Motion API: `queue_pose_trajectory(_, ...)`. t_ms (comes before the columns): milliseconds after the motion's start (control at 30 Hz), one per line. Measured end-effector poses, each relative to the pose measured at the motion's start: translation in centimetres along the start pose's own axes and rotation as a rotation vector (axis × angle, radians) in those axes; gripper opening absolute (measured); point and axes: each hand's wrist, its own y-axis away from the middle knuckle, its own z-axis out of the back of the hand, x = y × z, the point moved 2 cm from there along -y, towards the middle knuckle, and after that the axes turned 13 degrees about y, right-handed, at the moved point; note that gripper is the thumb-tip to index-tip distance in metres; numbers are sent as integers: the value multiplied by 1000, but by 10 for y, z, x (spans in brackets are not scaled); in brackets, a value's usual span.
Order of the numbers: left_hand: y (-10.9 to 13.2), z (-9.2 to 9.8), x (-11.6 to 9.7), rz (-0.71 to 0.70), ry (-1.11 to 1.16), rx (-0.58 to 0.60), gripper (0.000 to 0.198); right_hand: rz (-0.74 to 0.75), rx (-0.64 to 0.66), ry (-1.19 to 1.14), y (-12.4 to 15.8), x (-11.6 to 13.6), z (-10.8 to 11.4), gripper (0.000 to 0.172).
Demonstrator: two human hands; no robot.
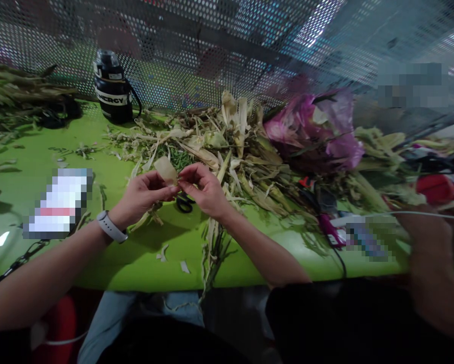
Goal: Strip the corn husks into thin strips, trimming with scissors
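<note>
Between my two hands, over the green table [136, 268], is a pale, flat piece of corn husk [165, 171]. My left hand [149, 189], with a white watch band on the wrist, pinches it from the left. The fingertips of my right hand [200, 187] are closed together at its lower right edge, and the small bit between them is hard to make out. Just below the hands lie black scissor handles [184, 203]; the blades are hidden. Behind the fingers rests a bunch of thin green strips [179, 159].
Dried corn husks [245, 156] are heaped across the middle, beside a pink plastic bag [313, 126]. A black bottle [113, 91] stands at the back left. A phone [60, 202] lies at left. Another person's arm [431, 247] reaches in at right. A perforated metal panel [173, 55] borders the back.
</note>
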Motion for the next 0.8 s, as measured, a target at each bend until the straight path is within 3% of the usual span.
queue_pose_trajectory(200, 0, 1, -1, 46, 68, -11, 21, -31, 9, -42, 0, -4, -1, 20)
queue_pose_trajectory(600, 1, -1, -5, 201, 194, -68, 21, -60, -1, -41, 2, 2, 0, 18)
queue_pose_trajectory(800, 2, -3, -10, 287, 233, -128, 11, 12, -103, 72, 0, 0, 7, 16)
